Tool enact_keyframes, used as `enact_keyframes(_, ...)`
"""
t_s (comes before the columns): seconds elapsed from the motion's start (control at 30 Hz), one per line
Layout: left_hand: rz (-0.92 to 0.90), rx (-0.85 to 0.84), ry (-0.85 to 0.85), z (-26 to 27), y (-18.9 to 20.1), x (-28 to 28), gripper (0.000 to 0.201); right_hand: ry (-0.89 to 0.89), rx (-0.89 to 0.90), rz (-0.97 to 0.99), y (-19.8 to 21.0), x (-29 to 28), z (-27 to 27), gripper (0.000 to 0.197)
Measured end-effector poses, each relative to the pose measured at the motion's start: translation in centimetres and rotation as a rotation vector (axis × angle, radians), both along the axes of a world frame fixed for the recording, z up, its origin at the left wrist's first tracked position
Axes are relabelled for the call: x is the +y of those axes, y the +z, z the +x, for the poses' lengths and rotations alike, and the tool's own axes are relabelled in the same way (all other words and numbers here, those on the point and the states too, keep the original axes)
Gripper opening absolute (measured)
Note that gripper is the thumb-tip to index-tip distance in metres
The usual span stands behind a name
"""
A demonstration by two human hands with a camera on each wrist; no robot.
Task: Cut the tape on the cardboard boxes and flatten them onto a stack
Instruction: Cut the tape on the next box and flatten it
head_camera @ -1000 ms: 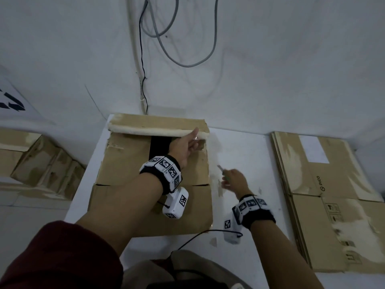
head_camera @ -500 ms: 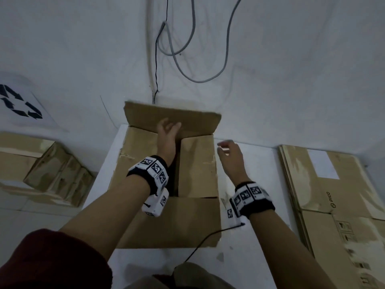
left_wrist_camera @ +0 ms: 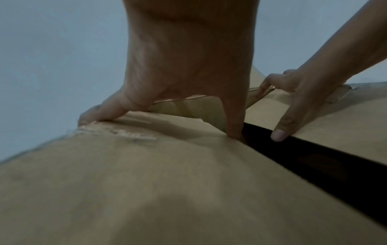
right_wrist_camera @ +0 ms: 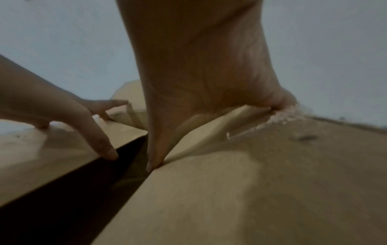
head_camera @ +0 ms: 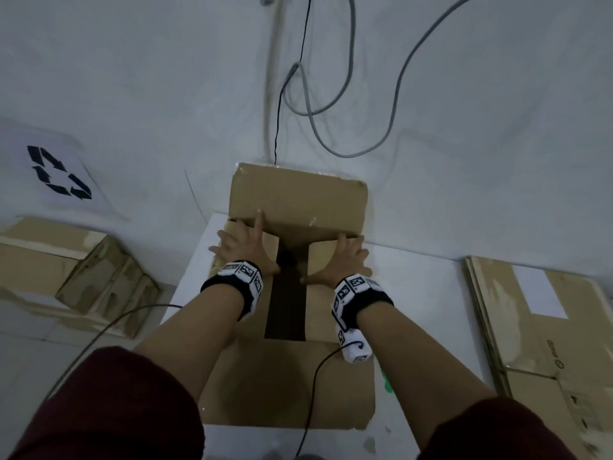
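Observation:
A brown cardboard box (head_camera: 285,383) stands on the white table (head_camera: 414,293) with its top flaps unfolded. Its far flap (head_camera: 298,197) stands up against the wall. My left hand (head_camera: 245,247) lies flat with spread fingers on the left inner flap (left_wrist_camera: 146,165). My right hand (head_camera: 345,260) presses the right inner flap (right_wrist_camera: 251,182) the same way. A dark gap (head_camera: 287,293) into the box runs between the two flaps. Both thumbs touch the flap edges at this gap. Neither hand holds anything.
A stack of flattened boxes (head_camera: 547,327) lies at the table's right. More folded cardboard (head_camera: 83,277) sits low on the left under a recycling sign (head_camera: 56,172). Cables (head_camera: 331,127) hang on the wall behind. A small green thing (head_camera: 384,383) shows beside the box's right side.
My left hand let go of the far flap, which swung up against the wall. My right hand came over from the table. Both now press flat on the side flaps.

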State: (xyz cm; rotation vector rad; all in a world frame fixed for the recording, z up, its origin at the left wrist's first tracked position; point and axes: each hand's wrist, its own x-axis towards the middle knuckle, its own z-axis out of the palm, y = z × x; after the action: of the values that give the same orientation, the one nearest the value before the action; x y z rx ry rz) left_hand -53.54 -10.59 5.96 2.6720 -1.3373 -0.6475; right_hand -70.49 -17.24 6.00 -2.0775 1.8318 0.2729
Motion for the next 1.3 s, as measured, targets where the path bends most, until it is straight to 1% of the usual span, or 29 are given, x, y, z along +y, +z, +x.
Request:
enact_keyframes(0.1, 0.037, 0.014, 0.005, 0.1, 0.3, 0.0, 0.133, -0.020, 0.077, 0.011, -0.3, 0.0, 0.6, 0.152)
enact_keyframes(0.17, 0.052, 0.024, -0.009, 0.1, 0.9, 0.1, 0.131, -0.032, 0.090, 0.041, -0.1, 0.1, 0.9, 0.150)
enact_keyframes(0.23, 0.001, 0.089, -0.012, 0.6, 1.1, 0.0, 0.128, -0.036, 0.035, 0.058, 0.2, 0.3, 0.7, 0.144)
enact_keyframes(0.3, -0.083, 0.211, 0.000, 1.9, 1.5, 0.2, 0.130, -0.039, -0.104, 0.060, 0.7, 0.1, -0.1, 0.136)
enact_keyframes(0.37, -0.207, 0.435, 0.030, 3.3, 3.0, 1.2, 0.129, -0.044, -0.286, 0.085, 1.2, -0.3, -1.3, 0.128)
enact_keyframes(0.4, -0.291, 0.580, 0.063, 4.1, 3.8, 1.9, 0.119, -0.057, -0.399, 0.118, 1.9, -0.4, -1.8, 0.124)
enact_keyframes(0.43, -0.362, 0.719, 0.092, 4.7, 4.8, 2.7, 0.102, -0.096, -0.528, 0.157, 2.6, -0.5, -2.5, 0.117)
enact_keyframes(0.47, -0.402, 0.816, 0.120, 5.5, 5.7, 3.5, 0.083, -0.135, -0.659, 0.195, 3.4, -0.4, -3.4, 0.103)
enact_keyframes(0.5, -0.428, 0.855, 0.139, 6.5, 6.7, 4.4, 0.069, -0.176, -0.791, 0.236, 4.2, -0.3, -4.5, 0.081)
enact_keyframes(0.53, -0.457, 0.844, 0.156, 7.6, 7.2, 5.3, 0.061, -0.208, -0.899, 0.273, 5.1, -0.1, -5.7, 0.055)
enact_keyframes(0.57, -0.503, 0.801, 0.162, 8.7, 7.6, 6.2, 0.055, -0.226, -0.975, 0.265, 5.9, 0.3, -7.2, 0.038)
enact_keyframes(0.6, -0.537, 0.721, 0.158, 9.9, 7.8, 7.2, 0.050, -0.240, -1.007, 0.227, 6.6, 0.6, -8.9, 0.034)
enact_keyframes(0.63, -0.534, 0.612, 0.141, 11.2, 7.6, 7.9, 0.049, -0.263, -1.018, 0.174, 6.8, 0.4, -10.7, 0.036)
enact_keyframes(0.67, -0.495, 0.486, 0.109, 12.4, 7.0, 8.8, 0.054, -0.271, -1.009, 0.123, 6.9, 0.6, -12.6, 0.037)
enact_keyframes(0.73, -0.336, 0.216, 0.025, 13.9, 5.5, 10.7, 0.070, -0.238, -0.862, 0.028, 6.6, 0.9, -15.9, 0.042)
enact_keyframes(0.8, -0.213, -0.106, -0.047, 13.7, 3.5, 12.5, 0.077, -0.202, -0.623, -0.010, 5.5, 1.7, -17.8, 0.067)
enact_keyframes(0.83, -0.205, -0.214, -0.083, 12.9, 2.3, 13.2, 0.074, -0.205, -0.556, -0.018, 4.9, 2.7, -18.0, 0.076)
enact_keyframes(0.87, -0.228, -0.255, -0.117, 11.8, 1.3, 13.9, 0.067, -0.213, -0.500, -0.051, 4.0, 3.7, -17.8, 0.079)
enact_keyframes(0.9, -0.260, -0.242, -0.146, 10.4, 0.6, 14.4, 0.060, -0.197, -0.440, -0.119, 3.1, 4.9, -17.2, 0.076)
enact_keyframes(0.93, -0.294, -0.196, -0.147, 9.1, -0.1, 14.9, 0.056, -0.154, -0.386, -0.197, 2.2, 6.0, -16.5, 0.068)
enact_keyframes(0.97, -0.328, -0.126, -0.105, 7.6, -0.6, 15.2, 0.058, -0.092, -0.370, -0.251, 1.2, 7.0, -15.7, 0.057)
enact_keyframes(1.0, -0.344, -0.029, -0.045, 6.6, -1.4, 15.4, 0.066, -0.038, -0.432, -0.272, 0.4, 8.1, -14.9, 0.048)
enact_keyframes(1.03, -0.344, 0.077, 0.005, 5.5, -2.1, 15.5, 0.075, -0.015, -0.551, -0.237, -0.4, 9.2, -14.1, 0.044)
enact_keyframes(1.07, -0.339, 0.200, 0.037, 4.7, -3.1, 15.6, 0.080, -0.023, -0.670, -0.178, -1.3, 10.1, -13.3, 0.046)
enact_keyframes(1.1, -0.346, 0.327, 0.059, 4.0, -3.8, 15.7, 0.080, -0.041, -0.750, -0.124, -1.9, 11.0, -12.5, 0.048)
enact_keyframes(1.17, -0.419, 0.574, 0.121, 3.2, -4.7, 16.0, 0.075, -0.094, -0.831, -0.041, -2.5, 12.1, -11.6, 0.054)
enact_keyframes(1.23, -0.448, 0.714, 0.203, 3.2, -4.4, 16.2, 0.075, -0.086, -0.852, -0.027, -3.1, 12.4, -11.4, 0.056)
enact_keyframes(1.27, -0.449, 0.740, 0.226, 3.2, -4.1, 16.3, 0.074, -0.053, -0.830, -0.067, -3.1, 12.5, -11.5, 0.057)
enact_keyframes(1.3, -0.446, 0.755, 0.239, 3.2, -3.7, 16.3, 0.072, 0.003, -0.765, -0.123, -3.1, 12.6, -11.7, 0.058)
